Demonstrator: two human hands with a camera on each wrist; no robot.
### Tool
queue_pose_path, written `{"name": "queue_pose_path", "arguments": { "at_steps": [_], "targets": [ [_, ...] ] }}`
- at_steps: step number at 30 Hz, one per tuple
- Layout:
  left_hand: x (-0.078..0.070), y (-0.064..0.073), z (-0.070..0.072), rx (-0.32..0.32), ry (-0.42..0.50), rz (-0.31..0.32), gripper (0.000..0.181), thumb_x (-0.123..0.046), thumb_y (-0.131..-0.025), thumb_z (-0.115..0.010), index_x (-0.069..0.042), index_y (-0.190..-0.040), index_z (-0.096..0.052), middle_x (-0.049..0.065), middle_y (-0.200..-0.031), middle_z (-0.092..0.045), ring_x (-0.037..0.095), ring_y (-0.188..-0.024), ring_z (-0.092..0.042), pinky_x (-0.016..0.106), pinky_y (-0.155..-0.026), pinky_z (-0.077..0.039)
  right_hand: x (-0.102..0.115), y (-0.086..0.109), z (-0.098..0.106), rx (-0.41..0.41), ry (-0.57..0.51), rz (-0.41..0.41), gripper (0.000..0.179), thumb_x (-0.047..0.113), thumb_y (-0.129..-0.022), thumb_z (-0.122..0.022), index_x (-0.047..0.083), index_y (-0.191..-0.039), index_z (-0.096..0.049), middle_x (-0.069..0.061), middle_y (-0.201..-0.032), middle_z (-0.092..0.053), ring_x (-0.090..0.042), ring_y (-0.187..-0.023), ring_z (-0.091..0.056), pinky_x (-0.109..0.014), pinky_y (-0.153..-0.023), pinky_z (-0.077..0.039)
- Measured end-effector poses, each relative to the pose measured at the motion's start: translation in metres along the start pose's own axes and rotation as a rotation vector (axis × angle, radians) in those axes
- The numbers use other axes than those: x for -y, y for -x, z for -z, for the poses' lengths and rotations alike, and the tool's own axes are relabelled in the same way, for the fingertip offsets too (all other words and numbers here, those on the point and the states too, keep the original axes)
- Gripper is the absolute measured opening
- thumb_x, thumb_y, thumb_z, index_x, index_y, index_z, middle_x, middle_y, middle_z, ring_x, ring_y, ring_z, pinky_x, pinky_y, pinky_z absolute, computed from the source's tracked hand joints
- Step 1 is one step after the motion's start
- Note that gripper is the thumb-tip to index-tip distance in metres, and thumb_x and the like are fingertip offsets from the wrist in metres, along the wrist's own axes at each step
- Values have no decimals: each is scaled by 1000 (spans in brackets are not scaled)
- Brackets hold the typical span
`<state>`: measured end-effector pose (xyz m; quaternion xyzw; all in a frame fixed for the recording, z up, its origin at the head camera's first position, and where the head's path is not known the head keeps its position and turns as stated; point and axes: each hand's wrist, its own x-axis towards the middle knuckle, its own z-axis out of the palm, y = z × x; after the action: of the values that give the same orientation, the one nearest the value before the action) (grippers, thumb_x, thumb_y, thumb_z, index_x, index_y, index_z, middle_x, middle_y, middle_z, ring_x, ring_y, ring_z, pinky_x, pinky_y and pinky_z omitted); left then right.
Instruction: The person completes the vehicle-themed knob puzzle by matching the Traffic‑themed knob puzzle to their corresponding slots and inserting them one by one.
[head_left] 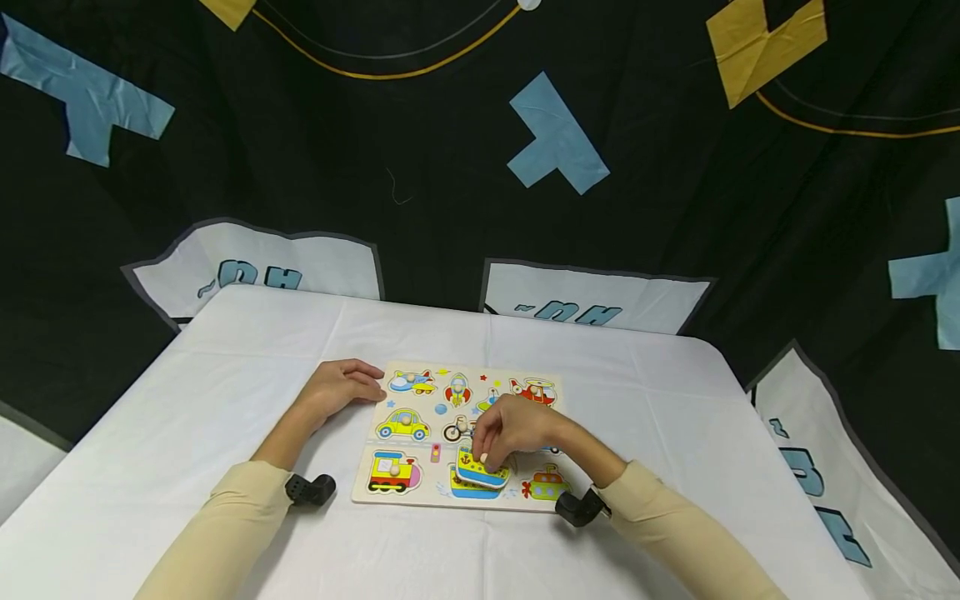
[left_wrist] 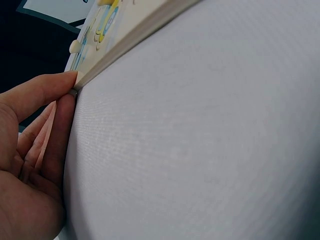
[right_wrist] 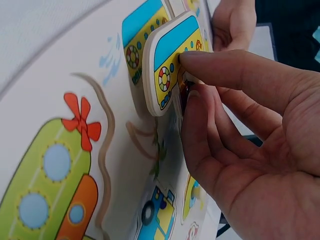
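A wooden puzzle board (head_left: pixel 450 492) with vehicle pictures lies on the table. My right hand (head_left: pixel 517 427) pinches a yellow and blue boat puzzle piece (right_wrist: pixel 170 65) by its knob, between thumb and index finger. The piece is tilted and overlaps the matching boat picture (right_wrist: pixel 135 30) printed in the board's front row. At the board's left edge is my left hand (head_left: pixel 341 390), its thumb and index fingertips (left_wrist: pixel 70 77) meeting at the board's edge. The other fingers of that hand curl loosely behind them.
On the board are a train (head_left: pixel 393 472), a car (head_left: pixel 402 423), a plane (head_left: pixel 411 382), a rocket (head_left: pixel 457 389), a helicopter (head_left: pixel 536 390) and a green submarine (right_wrist: pixel 47 170). A white cloth (head_left: pixel 247 358) covers the table; a black curtain (head_left: pixel 442 217) hangs behind.
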<state>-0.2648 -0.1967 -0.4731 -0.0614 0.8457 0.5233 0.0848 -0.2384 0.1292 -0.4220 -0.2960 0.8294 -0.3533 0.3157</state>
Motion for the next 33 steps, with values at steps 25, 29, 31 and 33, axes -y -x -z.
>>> {"name": "queue_pose_path", "arguments": {
  "at_steps": [25,29,31,33],
  "targets": [
    [2,-3,1,-5,-3,5,46,-23,-81,-83,-7,-122,-69,0,-91,-79,15,-90,-70,36,-91,-48,5,-6,-14,37,38,-3,17,-1,-71,-84,12,-81,-79,4,-74,-73,-5,-67,-60,-20,-65,-47],
    [2,-3,1,-8,-5,9,46,-24,-81,-83,-8,-122,-69,1,-92,-79,16,-90,-70,38,-93,-47,5,-8,-15,52,34,9,18,-4,-70,-84,9,-81,-78,2,-75,-74,-5,-67,-62,-19,-65,-48],
    [1,-3,0,-7,-6,9,46,-23,-81,-83,-8,-123,-69,1,-92,-79,16,-90,-70,38,-92,-47,5,-8,-16,58,30,15,18,-5,-70,-83,7,-81,-78,1,-75,-74,-5,-67,-63,-20,-65,-48],
    [2,-3,0,-7,-9,6,46,-24,-81,-83,-8,-123,-69,1,-93,-79,16,-92,-70,37,-92,-47,5,-8,-17,56,30,13,18,-6,-69,-83,6,-81,-78,2,-74,-74,-5,-66,-63,-19,-64,-48]
  ]
}}
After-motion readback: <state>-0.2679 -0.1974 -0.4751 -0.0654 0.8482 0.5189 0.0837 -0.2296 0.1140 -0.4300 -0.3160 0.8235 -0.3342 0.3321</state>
